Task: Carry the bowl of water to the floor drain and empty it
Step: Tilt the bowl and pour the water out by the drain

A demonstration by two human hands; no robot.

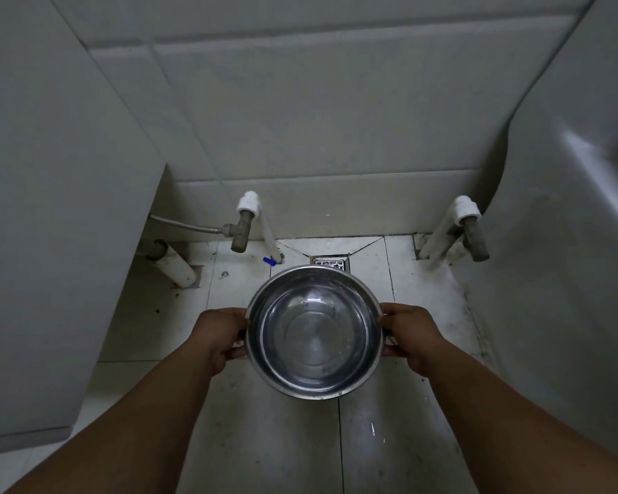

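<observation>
A round stainless-steel bowl [314, 331] is held level above the tiled floor, with clear water in it. My left hand [220, 335] grips its left rim and my right hand [409, 333] grips its right rim. The square metal floor drain [330, 262] lies in the floor just beyond the bowl's far edge, against the back wall, and the bowl hides its near part.
A white cabinet side [61, 244] stands on the left and a white basin or tub [564, 226] on the right. Two wall valves [241, 226] [473, 229] with white pipes flank the drain. The white tiled floor [371, 440] runs between them.
</observation>
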